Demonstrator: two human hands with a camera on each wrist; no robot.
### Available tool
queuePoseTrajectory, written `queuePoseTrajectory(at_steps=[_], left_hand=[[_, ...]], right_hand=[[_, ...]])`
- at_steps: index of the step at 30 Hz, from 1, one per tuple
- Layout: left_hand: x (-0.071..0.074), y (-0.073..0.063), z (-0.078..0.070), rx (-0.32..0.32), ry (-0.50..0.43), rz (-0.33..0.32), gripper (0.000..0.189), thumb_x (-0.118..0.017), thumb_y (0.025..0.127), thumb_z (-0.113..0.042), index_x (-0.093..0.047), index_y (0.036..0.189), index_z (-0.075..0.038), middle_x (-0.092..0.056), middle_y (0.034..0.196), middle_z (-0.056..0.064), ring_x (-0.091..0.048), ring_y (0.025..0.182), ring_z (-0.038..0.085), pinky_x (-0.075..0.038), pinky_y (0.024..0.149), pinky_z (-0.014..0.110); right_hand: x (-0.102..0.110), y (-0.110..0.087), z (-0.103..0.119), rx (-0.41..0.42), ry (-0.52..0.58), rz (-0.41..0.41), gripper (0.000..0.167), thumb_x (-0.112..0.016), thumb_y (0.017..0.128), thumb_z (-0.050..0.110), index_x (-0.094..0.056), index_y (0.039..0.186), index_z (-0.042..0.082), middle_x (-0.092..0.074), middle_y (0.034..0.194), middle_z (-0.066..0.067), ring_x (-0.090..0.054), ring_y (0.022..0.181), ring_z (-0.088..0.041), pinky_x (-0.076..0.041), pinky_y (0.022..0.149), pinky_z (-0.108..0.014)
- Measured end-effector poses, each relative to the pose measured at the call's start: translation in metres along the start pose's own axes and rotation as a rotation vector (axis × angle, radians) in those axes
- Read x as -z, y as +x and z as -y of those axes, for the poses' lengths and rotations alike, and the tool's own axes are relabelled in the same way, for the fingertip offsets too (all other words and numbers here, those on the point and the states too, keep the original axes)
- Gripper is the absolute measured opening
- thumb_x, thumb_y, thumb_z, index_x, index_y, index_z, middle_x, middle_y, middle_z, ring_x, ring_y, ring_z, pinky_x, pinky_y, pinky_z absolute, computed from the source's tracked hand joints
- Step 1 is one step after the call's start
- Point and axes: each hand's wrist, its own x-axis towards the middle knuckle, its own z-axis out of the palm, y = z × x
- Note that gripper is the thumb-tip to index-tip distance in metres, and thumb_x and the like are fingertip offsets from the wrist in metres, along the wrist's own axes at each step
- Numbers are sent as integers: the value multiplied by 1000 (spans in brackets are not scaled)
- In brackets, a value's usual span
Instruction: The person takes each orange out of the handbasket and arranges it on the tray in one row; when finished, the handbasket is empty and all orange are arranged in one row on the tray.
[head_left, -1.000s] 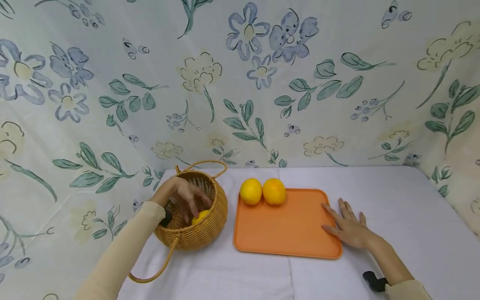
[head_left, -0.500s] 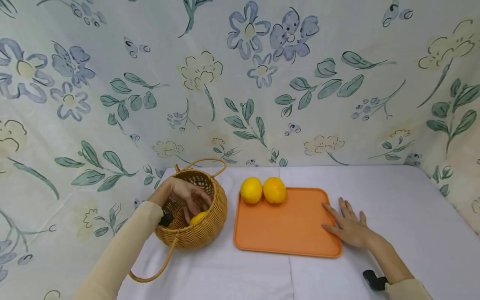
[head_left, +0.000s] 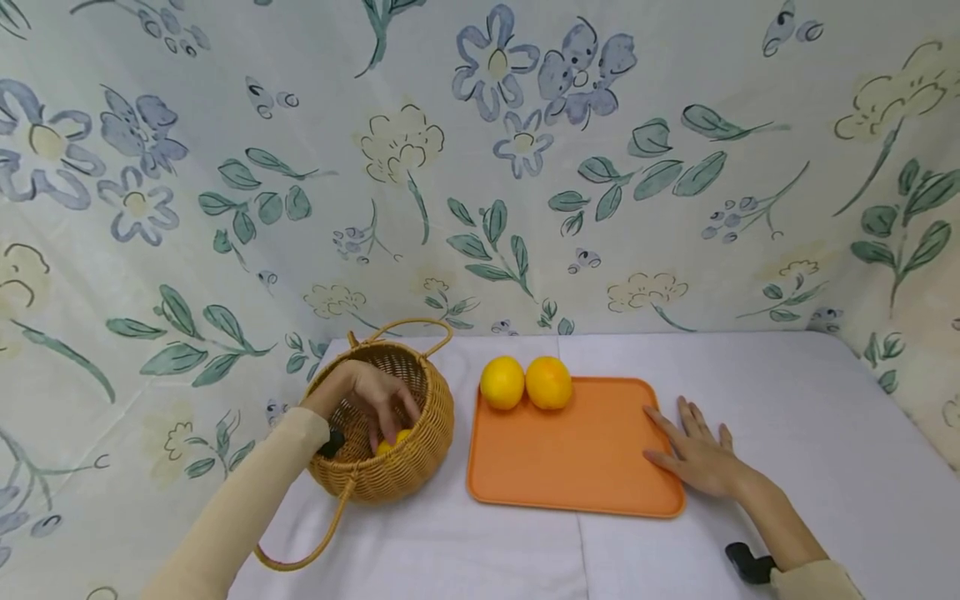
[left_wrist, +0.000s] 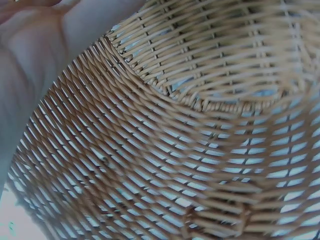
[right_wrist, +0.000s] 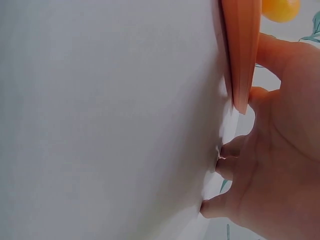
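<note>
Inside the wicker basket (head_left: 420, 467) at the left, my left hand (head_left: 372, 398) reaches down with bent fingers. Its thumb and fingertips are around a yellow-orange fruit that looks like an orange (head_left: 402, 436), partly hidden by the fingers and the rim. The left wrist view shows part of the palm (left_wrist: 30, 45) and woven wicker, but not the fruit. On the right, my right hand (head_left: 701, 457) lies spread, its thumb and index finger touching the right edge of an orange tray (head_left: 570, 458). Two more oranges (head_left: 549, 383) sit together at the tray's far left corner.
A white cloth (head_left: 517, 550) covers the table. Floral fabric (head_left: 480, 208) hangs behind and at both sides. The basket's two handles stick out, one toward the back (head_left: 438, 327) and one toward the front left (head_left: 315, 550). The basket stands left of the tray.
My left hand and the orange under its fingers have shifted slightly lower and left in the basket, so less of the fruit shows. The right hand and tray have stayed put.
</note>
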Motion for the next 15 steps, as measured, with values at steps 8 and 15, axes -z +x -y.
queuePoseTrajectory(at_steps=[8,15], left_hand=[[-8,4,-4,66,24,-125,49,-71,88,12,-70,133,-8,-77,114,9,-75,97,21,-62,88,50],[-12,4,-6,46,86,-157,47,-75,85,12,-75,126,-8,-78,112,9,-76,93,19,-64,82,44]], right_hand=[[0,-3,3,9,18,1,82,-60,100,54,-31,160,8,4,163,-45,3,149,-66,13,107,-87],[1,-4,4,7,10,-4,81,-60,100,54,-30,161,9,3,163,-44,3,149,-66,12,107,-87]])
